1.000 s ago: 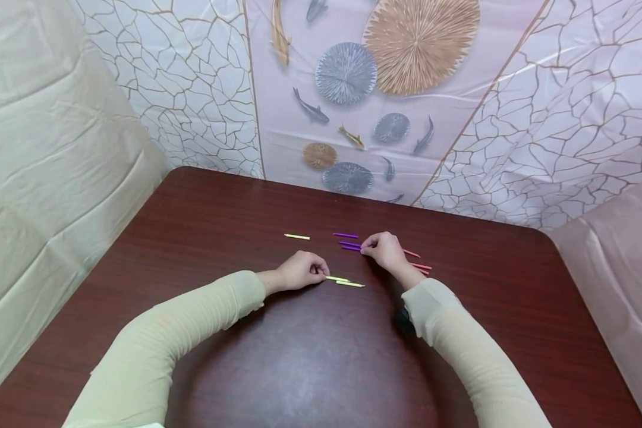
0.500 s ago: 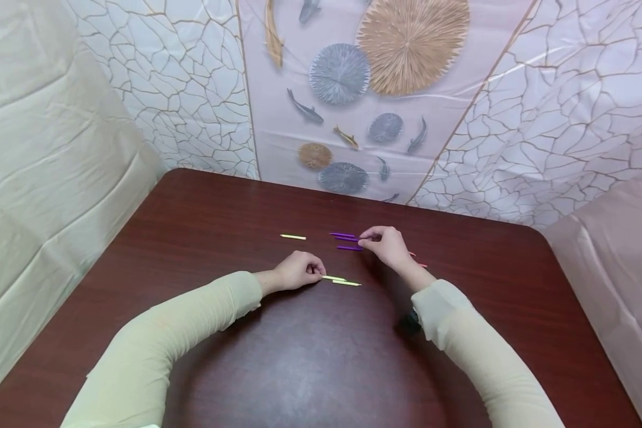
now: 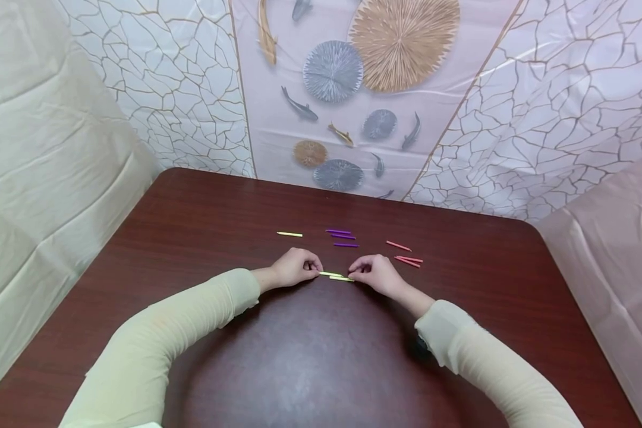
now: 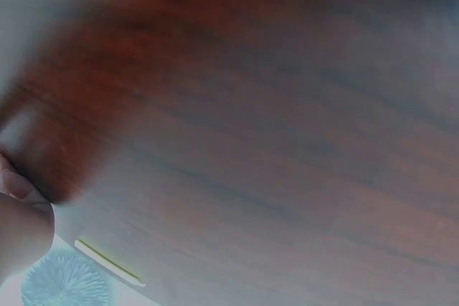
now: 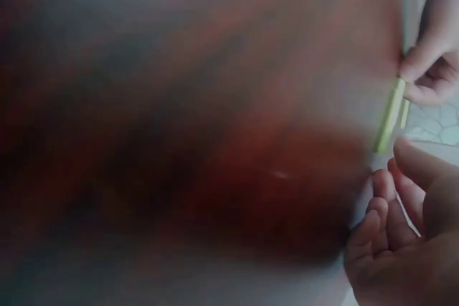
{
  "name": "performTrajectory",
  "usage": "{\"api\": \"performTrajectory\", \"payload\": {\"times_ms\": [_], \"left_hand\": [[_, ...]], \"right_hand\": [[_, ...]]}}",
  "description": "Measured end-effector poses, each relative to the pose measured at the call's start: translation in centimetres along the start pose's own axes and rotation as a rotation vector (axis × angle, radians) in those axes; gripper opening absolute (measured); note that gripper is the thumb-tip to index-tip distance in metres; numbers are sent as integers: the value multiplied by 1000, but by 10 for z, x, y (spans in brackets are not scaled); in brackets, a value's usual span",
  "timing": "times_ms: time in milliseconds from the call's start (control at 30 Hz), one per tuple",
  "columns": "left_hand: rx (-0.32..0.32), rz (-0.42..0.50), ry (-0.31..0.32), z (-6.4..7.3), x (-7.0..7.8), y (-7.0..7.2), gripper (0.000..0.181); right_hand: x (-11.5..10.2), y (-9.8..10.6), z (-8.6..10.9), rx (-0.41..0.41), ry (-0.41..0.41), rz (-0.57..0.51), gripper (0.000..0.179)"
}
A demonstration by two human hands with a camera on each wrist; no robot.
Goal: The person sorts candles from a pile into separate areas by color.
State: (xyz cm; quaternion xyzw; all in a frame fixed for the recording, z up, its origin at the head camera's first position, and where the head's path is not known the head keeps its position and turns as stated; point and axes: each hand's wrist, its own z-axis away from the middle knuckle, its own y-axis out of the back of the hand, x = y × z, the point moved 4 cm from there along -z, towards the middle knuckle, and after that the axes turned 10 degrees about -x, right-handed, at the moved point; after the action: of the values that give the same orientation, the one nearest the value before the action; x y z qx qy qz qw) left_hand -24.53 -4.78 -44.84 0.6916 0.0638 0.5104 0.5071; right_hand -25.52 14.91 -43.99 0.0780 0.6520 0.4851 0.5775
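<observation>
In the head view my left hand (image 3: 296, 267) pinches the left end of a thin yellow stick (image 3: 329, 274) lying on the dark wooden table (image 3: 299, 345). A second yellow stick (image 3: 341, 279) lies against it, slightly nearer the body. Its right end is by the fingertips of my right hand (image 3: 381, 276). The right wrist view shows the right hand (image 5: 401, 227) with thumb and forefinger apart, just off the end of a yellow stick (image 5: 389, 120). Part of the left hand (image 4: 25, 227) shows in the left wrist view, with a yellow stick (image 4: 109, 263) beyond it.
Another yellow stick (image 3: 289, 234) lies farther back on the left. Behind the hands are three purple sticks (image 3: 345, 245). Three red sticks lie to the right, one apart (image 3: 398, 245) and two crossed (image 3: 409, 260). A patterned cloth (image 3: 331, 119) hangs behind the table.
My right hand has shifted one purple stick toward the back, let go, and come nearer to the yellow sticks. The left hand keeps its pinch. The red sticks are now uncovered.
</observation>
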Motion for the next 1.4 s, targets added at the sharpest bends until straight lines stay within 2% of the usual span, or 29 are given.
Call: {"api": "performTrajectory", "payload": {"times_ms": [233,567,733,900,1100,1400], "left_hand": [[6,-1,0,-1,-1,0,4],[-27,-4,-19,-1,0,3,5],[15,1,-23,2,-4,15,6],[75,-8,12,7,-16,35,6],[132,-11,88,17,-38,57,5],[138,-22,176,26,-66,68,5]], "right_hand": [[-3,-4,4,-13,76,86,4],[-1,-6,3,-25,52,98,4],[-1,-6,4,-30,46,100,5],[-2,-5,4,-35,41,98,5],[-2,-5,4,-39,31,90,5],[0,-5,5,-41,25,78,4]]}}
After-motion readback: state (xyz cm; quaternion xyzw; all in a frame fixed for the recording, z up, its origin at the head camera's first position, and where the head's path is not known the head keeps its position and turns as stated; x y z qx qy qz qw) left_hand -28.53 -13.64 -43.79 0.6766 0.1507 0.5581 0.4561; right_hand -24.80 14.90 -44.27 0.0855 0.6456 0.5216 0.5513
